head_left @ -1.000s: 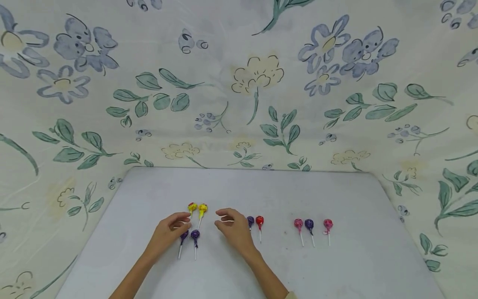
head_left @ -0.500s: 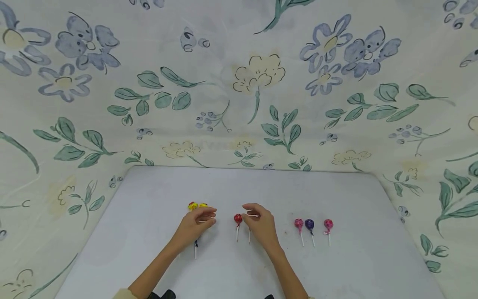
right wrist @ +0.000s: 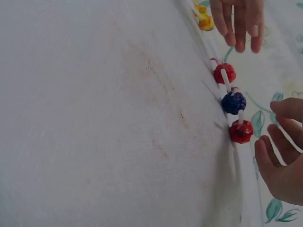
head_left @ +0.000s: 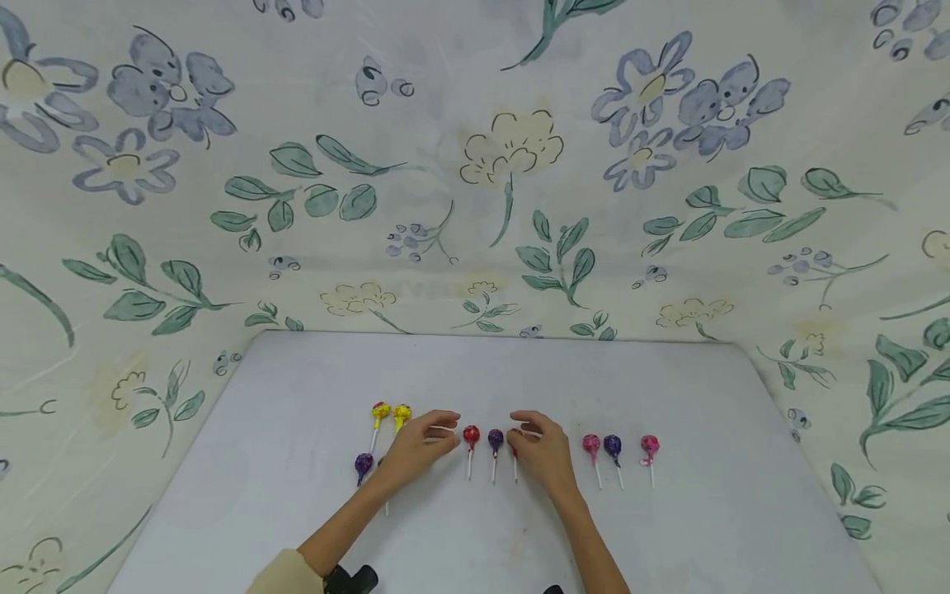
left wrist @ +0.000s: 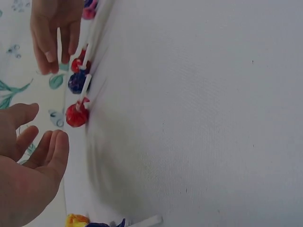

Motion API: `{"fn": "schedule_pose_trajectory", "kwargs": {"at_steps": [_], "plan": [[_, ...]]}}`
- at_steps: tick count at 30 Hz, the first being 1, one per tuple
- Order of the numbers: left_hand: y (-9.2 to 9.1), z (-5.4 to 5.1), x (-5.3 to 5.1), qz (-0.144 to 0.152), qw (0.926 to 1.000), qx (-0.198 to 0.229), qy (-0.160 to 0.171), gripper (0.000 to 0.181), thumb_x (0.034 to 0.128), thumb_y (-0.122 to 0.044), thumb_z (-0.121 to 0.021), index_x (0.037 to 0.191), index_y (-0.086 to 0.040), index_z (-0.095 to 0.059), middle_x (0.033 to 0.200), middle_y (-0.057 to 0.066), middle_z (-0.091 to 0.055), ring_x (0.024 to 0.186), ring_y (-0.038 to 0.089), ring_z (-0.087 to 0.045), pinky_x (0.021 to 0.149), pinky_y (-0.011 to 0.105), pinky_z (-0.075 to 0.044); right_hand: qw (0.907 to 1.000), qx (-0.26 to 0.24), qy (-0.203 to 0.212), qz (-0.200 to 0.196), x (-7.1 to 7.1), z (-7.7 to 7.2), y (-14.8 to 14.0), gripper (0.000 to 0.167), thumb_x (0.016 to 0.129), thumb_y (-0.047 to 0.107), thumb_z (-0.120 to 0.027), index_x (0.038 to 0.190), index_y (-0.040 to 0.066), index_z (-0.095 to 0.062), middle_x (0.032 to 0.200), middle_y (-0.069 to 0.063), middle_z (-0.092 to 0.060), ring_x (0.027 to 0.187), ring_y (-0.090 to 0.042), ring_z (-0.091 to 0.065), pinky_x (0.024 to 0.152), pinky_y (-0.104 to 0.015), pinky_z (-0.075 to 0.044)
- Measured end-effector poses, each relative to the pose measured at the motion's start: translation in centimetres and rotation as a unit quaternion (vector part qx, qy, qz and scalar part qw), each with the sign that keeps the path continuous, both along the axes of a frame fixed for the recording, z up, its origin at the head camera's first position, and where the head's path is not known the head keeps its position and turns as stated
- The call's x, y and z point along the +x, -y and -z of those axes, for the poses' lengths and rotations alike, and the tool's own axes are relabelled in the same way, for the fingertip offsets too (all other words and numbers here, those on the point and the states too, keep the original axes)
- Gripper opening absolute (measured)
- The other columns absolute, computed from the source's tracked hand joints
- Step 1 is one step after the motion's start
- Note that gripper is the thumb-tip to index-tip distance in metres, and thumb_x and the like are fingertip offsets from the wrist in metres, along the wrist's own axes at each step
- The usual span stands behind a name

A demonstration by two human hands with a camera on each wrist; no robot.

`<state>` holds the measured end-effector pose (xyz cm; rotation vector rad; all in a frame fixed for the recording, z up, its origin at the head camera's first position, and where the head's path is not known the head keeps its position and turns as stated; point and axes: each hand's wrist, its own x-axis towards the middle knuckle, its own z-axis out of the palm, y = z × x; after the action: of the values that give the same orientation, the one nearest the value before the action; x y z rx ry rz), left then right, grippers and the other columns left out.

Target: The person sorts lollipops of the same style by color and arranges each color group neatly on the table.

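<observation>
Three lollipops stand in a middle row in the head view: a red lollipop (head_left: 471,434), a purple lollipop (head_left: 495,439) and another red lollipop (right wrist: 241,132). My left hand (head_left: 421,445) hovers left of this row, fingers loosely bent and holding nothing. On the row's other side is my right hand (head_left: 545,452), which partly covers the right red lollipop in the head view. The right wrist view shows a gap between that hand's relaxed fingers (right wrist: 266,153) and the candy. Both hands face each other across the row.
On the left lie two yellow lollipops (head_left: 381,410) and two purple lollipops (head_left: 364,464), one mostly behind my left wrist. Pink lollipops (head_left: 650,446) flank a purple lollipop (head_left: 612,446) on the right. A white table (head_left: 742,495) meets a floral cloth (head_left: 512,165) behind.
Both hands have moved to the right, the left one from the left group to beside the middle row. The lollipops uncovered by this lie where they were.
</observation>
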<state>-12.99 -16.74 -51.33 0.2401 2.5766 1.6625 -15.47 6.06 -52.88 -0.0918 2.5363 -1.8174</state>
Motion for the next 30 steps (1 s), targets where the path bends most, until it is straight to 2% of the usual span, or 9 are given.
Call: {"fn": "schedule_pose_trajectory", "kwargs": {"at_steps": [8, 11, 18, 25, 30], "plan": [[-1.3, 0.8, -0.5, -0.028, 0.9993, -0.001, 0.026, 0.034, 0.0935, -0.004, -0.068, 0.127, 0.002, -0.062, 0.122, 0.02, -0.064, 0.108, 0.035, -0.064, 0.086, 0.039, -0.056, 0.9997, 0.018, 0.01, -0.014, -0.2, 0.9, -0.4, 0.025, 0.086, 0.004, -0.075, 0.112, 0.003, -0.073, 0.12, -0.017, -0.067, 0.108, -0.035, -0.064, 0.092, -0.045, -0.053], [-1.5, 1.3, -0.7, -0.034, 0.9991, -0.007, 0.025, 0.034, 0.0926, -0.004, -0.069, 0.126, 0.001, -0.063, 0.122, 0.019, -0.064, 0.107, 0.034, -0.064, 0.085, 0.039, -0.056, 0.9995, 0.027, 0.007, -0.018, -0.2, 1.1, -0.5, 0.026, 0.086, 0.004, -0.075, 0.112, 0.002, -0.073, 0.118, -0.016, -0.068, 0.107, -0.033, -0.064, 0.092, -0.045, -0.052], [-2.0, 2.1, -1.0, -0.03, 0.999, -0.023, 0.021, 0.033, 0.0924, -0.006, -0.07, 0.125, 0.0, -0.064, 0.121, 0.017, -0.066, 0.107, 0.033, -0.065, 0.086, 0.038, -0.056, 0.9992, 0.033, 0.015, -0.015, -0.3, 1.6, -0.7, 0.027, 0.086, 0.003, -0.075, 0.113, 0.003, -0.073, 0.113, -0.013, -0.069, 0.104, -0.03, -0.065, 0.092, -0.044, -0.053], [-2.3, 2.5, -1.4, -0.032, 0.9984, -0.046, 0.008, 0.032, 0.0919, -0.005, -0.071, 0.124, -0.002, -0.066, 0.117, 0.014, -0.067, 0.103, 0.03, -0.065, 0.088, 0.04, -0.055, 0.9989, 0.036, 0.023, -0.022, -0.4, 2.0, -0.6, 0.027, 0.087, 0.003, -0.075, 0.114, 0.004, -0.072, 0.114, -0.013, -0.069, 0.106, -0.03, -0.064, 0.093, -0.042, -0.053], [-2.4, 2.7, -1.7, -0.025, 0.9985, -0.048, -0.002, 0.029, 0.0915, -0.005, -0.071, 0.12, -0.001, -0.067, 0.113, 0.012, -0.069, 0.101, 0.028, -0.065, 0.088, 0.043, -0.054, 0.9986, 0.041, 0.027, -0.021, -0.3, 2.0, -0.7, 0.026, 0.087, 0.003, -0.075, 0.113, 0.004, -0.073, 0.114, -0.012, -0.069, 0.106, -0.03, -0.064, 0.092, -0.044, -0.053]]}}
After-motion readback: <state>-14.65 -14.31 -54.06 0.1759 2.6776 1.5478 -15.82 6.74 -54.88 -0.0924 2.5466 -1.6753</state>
